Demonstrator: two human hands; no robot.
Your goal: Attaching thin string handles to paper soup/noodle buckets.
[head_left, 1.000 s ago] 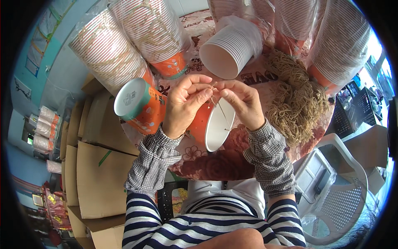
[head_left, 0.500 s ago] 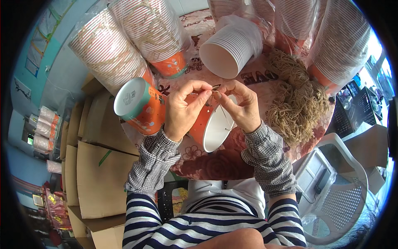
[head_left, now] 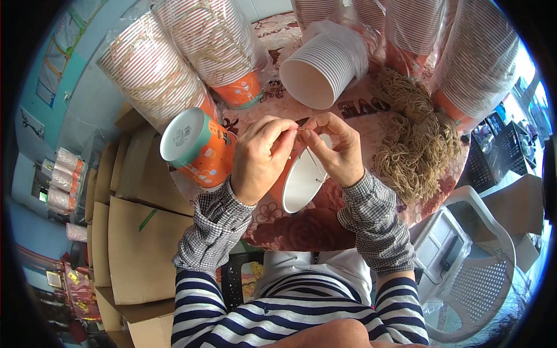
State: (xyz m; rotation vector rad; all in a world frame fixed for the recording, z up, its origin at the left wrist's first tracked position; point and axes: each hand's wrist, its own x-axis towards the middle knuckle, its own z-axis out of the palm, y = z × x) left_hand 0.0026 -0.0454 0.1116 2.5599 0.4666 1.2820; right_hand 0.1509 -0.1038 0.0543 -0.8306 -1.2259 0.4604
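An orange paper bucket with a white inside [head_left: 300, 187] lies tilted on the table under my hands, its mouth towards the right. A thin tan cord [head_left: 314, 158] runs from its rim up to my fingers. My left hand [head_left: 261, 159] is closed in a pinch on the cord, its back turned up and hiding part of the bucket. Close beside it, my right hand [head_left: 337, 149] pinches the same cord between thumb and forefinger. The fingertips of both hands almost meet above the bucket; any knot there is too small to make out.
An orange and green bucket [head_left: 209, 155] leans bottom-up at left. Bagged bucket stacks [head_left: 148, 69] line the back, and one stack [head_left: 316, 72] lies sideways. Heaped tan cords [head_left: 419, 148] are at right. Cardboard boxes [head_left: 148, 252] stand left, a white plastic chair [head_left: 481, 278] right.
My left hand has rolled so that its back shows more, and its fingertips have come down over the cord. My right hand and the bucket have hardly moved.
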